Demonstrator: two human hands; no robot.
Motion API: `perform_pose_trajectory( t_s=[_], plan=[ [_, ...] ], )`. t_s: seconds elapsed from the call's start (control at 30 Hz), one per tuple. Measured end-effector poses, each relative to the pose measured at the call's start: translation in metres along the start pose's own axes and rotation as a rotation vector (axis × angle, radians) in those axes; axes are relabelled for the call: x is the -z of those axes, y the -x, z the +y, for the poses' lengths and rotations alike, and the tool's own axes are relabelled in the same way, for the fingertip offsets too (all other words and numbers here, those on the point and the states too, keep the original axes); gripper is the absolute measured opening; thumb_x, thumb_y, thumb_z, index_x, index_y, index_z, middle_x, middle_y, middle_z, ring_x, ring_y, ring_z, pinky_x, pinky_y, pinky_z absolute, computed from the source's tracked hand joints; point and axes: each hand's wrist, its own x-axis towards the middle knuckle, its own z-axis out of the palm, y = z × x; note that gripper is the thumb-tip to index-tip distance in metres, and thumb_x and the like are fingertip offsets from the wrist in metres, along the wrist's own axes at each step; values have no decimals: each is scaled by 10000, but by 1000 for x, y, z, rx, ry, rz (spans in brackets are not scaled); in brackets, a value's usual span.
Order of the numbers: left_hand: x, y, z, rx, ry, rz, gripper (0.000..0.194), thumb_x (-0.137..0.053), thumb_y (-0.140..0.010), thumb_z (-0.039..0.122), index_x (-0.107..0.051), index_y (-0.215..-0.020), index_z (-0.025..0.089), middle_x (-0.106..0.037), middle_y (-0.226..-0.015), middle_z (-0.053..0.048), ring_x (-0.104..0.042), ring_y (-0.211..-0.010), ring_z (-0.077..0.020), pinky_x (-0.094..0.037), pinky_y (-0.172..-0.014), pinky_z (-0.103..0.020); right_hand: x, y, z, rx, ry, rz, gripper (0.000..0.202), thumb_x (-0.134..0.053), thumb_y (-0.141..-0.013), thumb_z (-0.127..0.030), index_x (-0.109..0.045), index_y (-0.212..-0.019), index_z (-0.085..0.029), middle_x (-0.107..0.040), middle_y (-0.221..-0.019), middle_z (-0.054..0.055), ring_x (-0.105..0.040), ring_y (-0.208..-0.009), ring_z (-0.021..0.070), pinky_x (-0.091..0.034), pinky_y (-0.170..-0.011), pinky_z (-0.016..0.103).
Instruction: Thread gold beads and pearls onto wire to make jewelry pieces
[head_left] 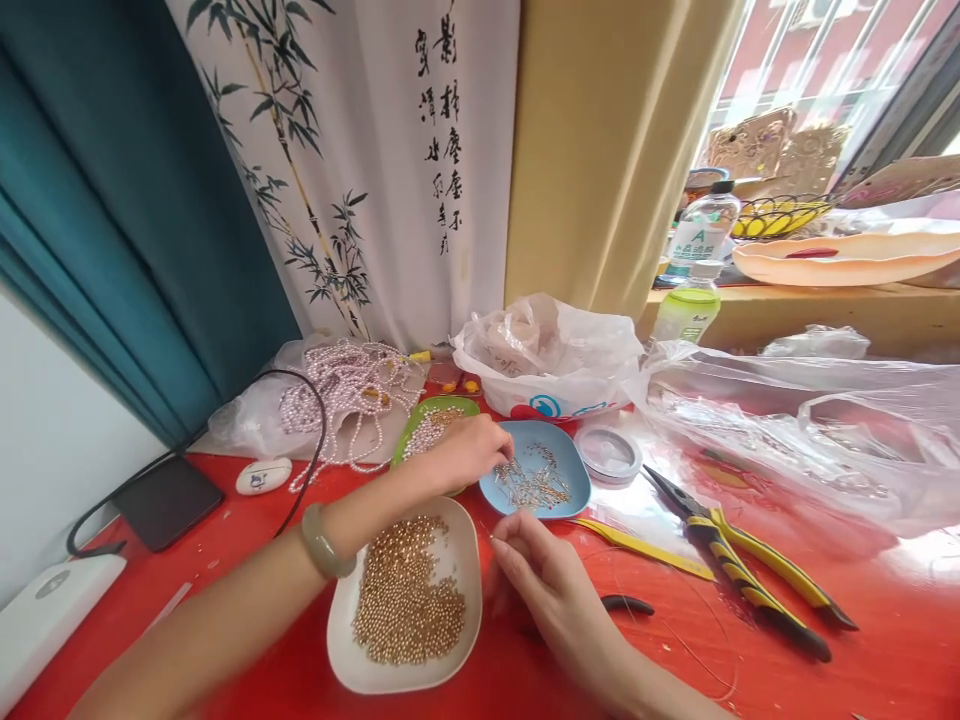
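Note:
My left hand (471, 450), with a jade-like bangle (328, 541) on its wrist, reaches over the left rim of the blue tray (574, 440). Its fingers are bent together, and whatever they pinch is too small to make out. Thin metal pins and small findings (536, 488) lie in that tray. Just below it, my right hand (544, 580) is closed, thumb against forefinger; a tiny pale speck shows at the tips. Between my arms stands a white tray (341, 640) of gold beads (409, 600). A green tray (465, 405) of pink and gold beads is partly hidden behind my left hand.
Pliers (739, 560), yellow tweezers (649, 550) and a clear round spool (609, 453) lie at right. Plastic bags (555, 350) and strings of pink pearls (341, 385) line the back. A phone (169, 500), a black cable (322, 430) and a white oval object (262, 476) are at left.

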Motion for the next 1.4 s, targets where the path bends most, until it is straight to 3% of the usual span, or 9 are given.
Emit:
perform_pose_trajectory(
  t_s=[0.4,0.53,0.7,0.83,0.97,1.0,1.07,1.13,1.4],
  plan=[
    [4,-21,10,-30,-261,-151,158,-550,-711,168,-705,-733,195,-671,-780,-111,-598,-751,-255,-400,-618,-312,4,0,0,25,77,-34,207,-389,-863,-364,-404,-734,-203,-536,-585,-21,-479,-487,88,-365,-444,182],
    [0,-24,14,-52,-253,-168,149,-543,-672,103,-678,-626,148,-664,-740,-151,-582,-796,-297,-397,-631,-345,4,0,0,23,92,-34,197,-374,-872,-341,-397,-732,-203,-543,-592,-18,-475,-485,84,-357,-438,177],
    [0,-27,10,-28,-140,-115,103,-571,-600,84,-625,-545,152,-656,-690,-117,-579,-779,-284,-395,-646,-345,5,0,0,31,99,-32,187,-369,-873,-329,-398,-736,-205,-534,-588,-22,-464,-483,86,-351,-438,182],
    [9,-13,5,56,32,9,73,-561,-641,179,-624,-674,165,-650,-714,-68,-576,-690,-212,-410,-616,-307,5,2,1,42,81,-15,187,-378,-867,-332,-397,-729,-207,-538,-583,-22,-457,-461,85,-345,-430,187],
    [11,17,5,155,247,99,136,-463,-738,207,-577,-755,134,-662,-767,-67,-557,-615,-132,-425,-546,-235,6,3,1,42,54,19,207,-363,-871,-340,-390,-718,-203,-528,-576,-20,-450,-462,82,-346,-420,184],
    [9,24,6,182,332,96,141,-457,-746,221,-569,-746,135,-663,-752,-58,-534,-552,-109,-415,-501,-219,6,3,1,40,45,25,215,-358,-874,-346,-387,-716,-203,-520,-562,-25,-434,-451,77,-340,-414,181],
    [5,36,8,321,749,91,80,-529,-690,209,-554,-675,134,-661,-728,-47,-470,-472,-73,-390,-462,-202,6,3,2,36,19,28,223,-359,-876,-357,-379,-715,-203,-504,-537,-39,-396,-426,67,-321,-399,173],
    [3,43,10,411,1013,82,55,-577,-638,178,-553,-628,130,-649,-698,-32,-446,-471,-58,-372,-457,-186,5,2,3,30,-24,37,227,-367,-875,-372,-374,-721,-205,-492,-519,-52,-374,-408,60,-298,-384,166],
    [4,59,17,492,1363,-31,116,-687,-581,171,-608,-650,122,-600,-651,0,-489,-554,-68,-366,-453,-166,5,2,9,67,-133,86,271,-393,-864,-438,-406,-738,-199,-448,-474,-75,-318,-365,48,-259,-360,167]
  ],
)
